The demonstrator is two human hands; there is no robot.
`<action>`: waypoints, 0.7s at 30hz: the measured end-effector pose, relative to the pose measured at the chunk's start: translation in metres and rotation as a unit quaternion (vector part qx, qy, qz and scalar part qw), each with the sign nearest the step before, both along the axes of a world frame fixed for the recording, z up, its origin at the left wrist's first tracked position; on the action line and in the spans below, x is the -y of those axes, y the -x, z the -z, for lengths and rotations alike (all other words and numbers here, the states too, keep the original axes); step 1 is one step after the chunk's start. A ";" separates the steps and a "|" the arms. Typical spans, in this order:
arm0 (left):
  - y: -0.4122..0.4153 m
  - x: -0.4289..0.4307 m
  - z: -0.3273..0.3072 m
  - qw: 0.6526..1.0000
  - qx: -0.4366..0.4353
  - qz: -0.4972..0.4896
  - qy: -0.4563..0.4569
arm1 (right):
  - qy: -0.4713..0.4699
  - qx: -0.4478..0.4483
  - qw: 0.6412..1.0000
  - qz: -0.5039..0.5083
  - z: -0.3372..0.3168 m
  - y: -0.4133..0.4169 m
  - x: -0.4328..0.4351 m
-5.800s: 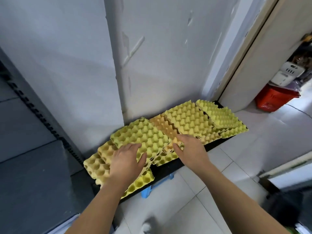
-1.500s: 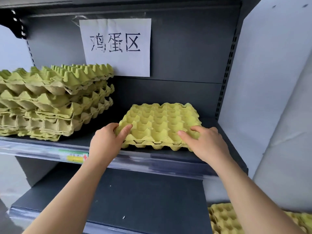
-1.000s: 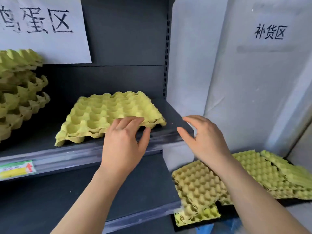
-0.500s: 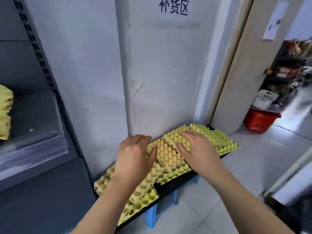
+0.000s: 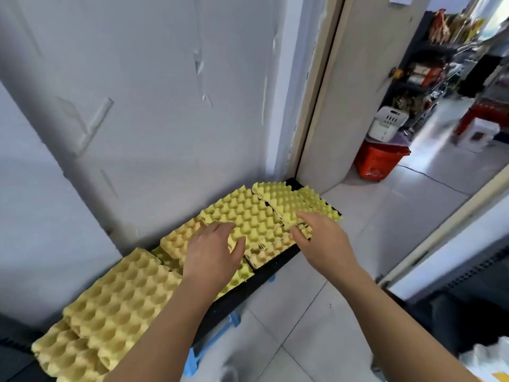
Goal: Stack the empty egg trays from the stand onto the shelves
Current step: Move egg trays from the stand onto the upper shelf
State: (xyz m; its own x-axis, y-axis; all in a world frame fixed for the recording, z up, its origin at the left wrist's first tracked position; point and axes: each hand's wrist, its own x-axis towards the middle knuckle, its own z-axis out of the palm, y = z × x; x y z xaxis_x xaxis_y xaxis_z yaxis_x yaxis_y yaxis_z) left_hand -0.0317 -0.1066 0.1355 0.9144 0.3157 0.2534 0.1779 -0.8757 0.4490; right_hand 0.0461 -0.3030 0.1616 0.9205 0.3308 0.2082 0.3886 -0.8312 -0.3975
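Several yellow-green empty egg trays lie overlapping on a low black stand (image 5: pixel 278 264) against the white wall. A bright yellow tray (image 5: pixel 248 213) sits on top in the middle. My left hand (image 5: pixel 213 253) hovers with spread fingers over that tray's near left corner. At the tray's right edge, where another tray (image 5: pixel 297 201) overlaps, my right hand (image 5: pixel 321 237) reaches in with its fingers apart. Neither hand holds anything. More trays (image 5: pixel 118 296) lie at the stand's left end. The shelves are out of view.
Blue legs (image 5: pixel 203 351) support the stand on a white tiled floor. Right of the stand is a door frame (image 5: pixel 314 111), and beyond it a red basket (image 5: pixel 378 158) and stocked store shelves. A dark object sits at the lower right.
The view has dropped closer to the stand since half a second ago. Both hands have shifted right along the trays, from the orange-tinted tray to the bright yellow one.
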 end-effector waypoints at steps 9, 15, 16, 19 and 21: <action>-0.174 0.017 0.040 0.997 -0.056 0.047 0.038 | -0.020 -0.049 0.996 0.066 0.041 -0.162 0.022; -0.270 0.034 0.062 0.990 -0.112 0.061 0.056 | -0.024 -0.095 0.991 0.095 0.076 -0.248 0.040; -0.282 0.038 0.067 0.989 -0.122 0.062 0.059 | -0.022 -0.104 0.990 0.097 0.083 -0.262 0.043; -0.320 0.051 0.089 0.982 -0.165 0.054 0.078 | -0.022 -0.131 0.987 0.094 0.107 -0.305 0.054; -0.344 0.060 0.105 0.977 -0.191 0.042 0.085 | -0.025 -0.147 0.985 0.084 0.126 -0.335 0.062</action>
State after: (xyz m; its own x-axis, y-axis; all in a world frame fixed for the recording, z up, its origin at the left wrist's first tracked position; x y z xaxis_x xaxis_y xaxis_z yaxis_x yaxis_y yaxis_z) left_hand 0.3120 -0.1670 0.0305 0.9562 0.2440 -0.1617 0.2926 -0.8128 0.5037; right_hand 0.3811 -0.3654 0.0358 0.9845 0.1639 -0.0626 0.1090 -0.8507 -0.5142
